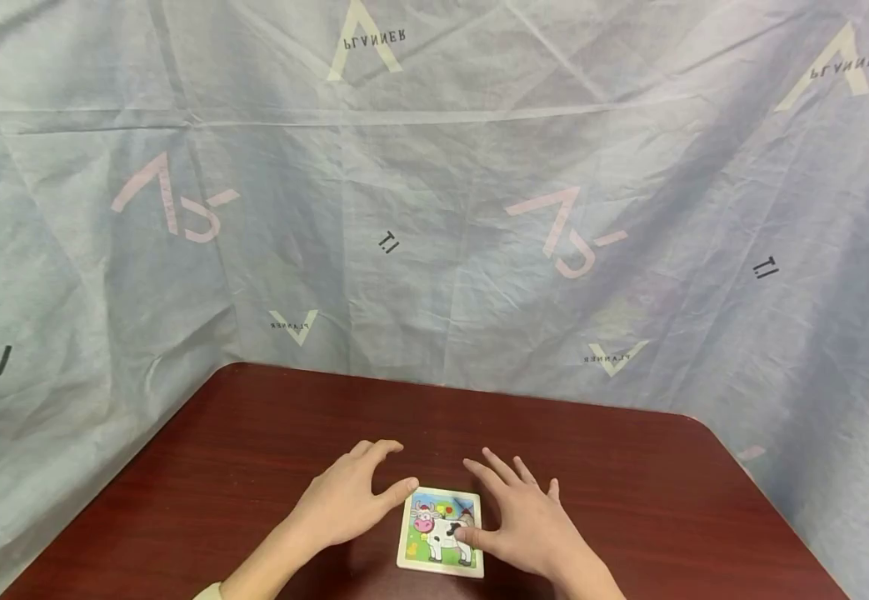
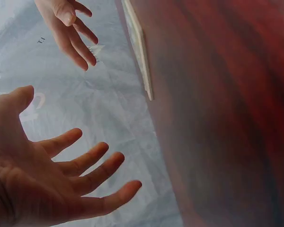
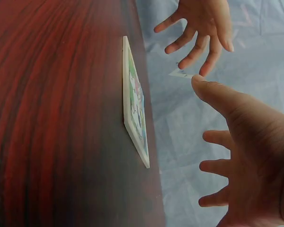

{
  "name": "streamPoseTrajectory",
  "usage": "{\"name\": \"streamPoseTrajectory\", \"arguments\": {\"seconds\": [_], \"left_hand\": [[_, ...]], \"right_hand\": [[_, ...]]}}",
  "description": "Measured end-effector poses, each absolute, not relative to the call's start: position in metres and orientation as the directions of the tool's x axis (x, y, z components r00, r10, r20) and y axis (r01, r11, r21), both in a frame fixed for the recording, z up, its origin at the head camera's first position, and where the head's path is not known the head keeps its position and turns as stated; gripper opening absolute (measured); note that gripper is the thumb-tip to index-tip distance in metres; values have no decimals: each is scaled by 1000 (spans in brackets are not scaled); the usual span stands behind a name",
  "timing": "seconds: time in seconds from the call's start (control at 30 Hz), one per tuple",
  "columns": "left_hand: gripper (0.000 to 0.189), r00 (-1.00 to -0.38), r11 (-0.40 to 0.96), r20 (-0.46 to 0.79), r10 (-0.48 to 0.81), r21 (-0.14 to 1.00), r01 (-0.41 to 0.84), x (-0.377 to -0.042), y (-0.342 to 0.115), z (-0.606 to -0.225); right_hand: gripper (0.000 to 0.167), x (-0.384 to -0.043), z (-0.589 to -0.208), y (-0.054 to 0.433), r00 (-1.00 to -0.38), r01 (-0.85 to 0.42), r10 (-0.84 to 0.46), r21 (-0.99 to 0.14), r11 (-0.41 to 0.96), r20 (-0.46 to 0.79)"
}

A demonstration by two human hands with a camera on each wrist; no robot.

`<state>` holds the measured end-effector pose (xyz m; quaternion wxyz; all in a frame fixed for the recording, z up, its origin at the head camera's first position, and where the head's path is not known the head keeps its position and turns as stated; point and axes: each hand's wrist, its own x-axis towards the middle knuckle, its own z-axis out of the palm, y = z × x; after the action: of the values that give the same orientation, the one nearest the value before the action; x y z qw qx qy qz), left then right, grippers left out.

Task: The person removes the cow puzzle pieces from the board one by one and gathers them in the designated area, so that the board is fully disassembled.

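Head: we are looking forward and down at cow picture board (image 1: 438, 528) from above. Wrists: rolled sideways, we are facing forward, low, nearer board, both sharing it and cloth backdrop (image 2: 109, 113) beyond.

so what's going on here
Someone's left hand and right hand are held above a small square board with a cartoon cow on it, one toward each side of it. The board lies flat on a dark red table, picture side up. Both hands are open with the fingers apart, and the wrist views show neither one touching the board, so nothing is being gripped.
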<state>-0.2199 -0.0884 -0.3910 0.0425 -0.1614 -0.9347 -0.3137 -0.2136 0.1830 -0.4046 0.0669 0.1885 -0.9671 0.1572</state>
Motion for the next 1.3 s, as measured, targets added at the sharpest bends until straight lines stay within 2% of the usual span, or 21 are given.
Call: {"name": "streamPoseTrajectory", "arguments": {"seconds": [0.27,0.47,0.6,0.73,1.1,1.3], "left_hand": [[56,-945,645,131,299,703,301,-231,-90,-402],[49,-925,528,86,371,800,286,-238,-92,-413],[44,-912,436,53,406,867,244,-239,-91,-419],[37,-924,352,39,381,918,184,-241,-89,-426],[30,-935,237,14,354,966,104,-250,-85,-448],[32,-940,239,16,340,966,102,-252,-80,-448]], "right_hand": [[84,-215,-413,182,-927,-375,-345,-288,881,150],[85,-217,-421,183,-922,-386,-372,-317,866,106],[85,-218,-426,183,-919,-392,-381,-326,861,98],[86,-218,-430,182,-916,-399,-390,-325,857,96],[83,-222,-432,184,-914,-367,-405,-375,851,-24],[84,-224,-434,183,-913,-347,-401,-380,857,-71]]}}
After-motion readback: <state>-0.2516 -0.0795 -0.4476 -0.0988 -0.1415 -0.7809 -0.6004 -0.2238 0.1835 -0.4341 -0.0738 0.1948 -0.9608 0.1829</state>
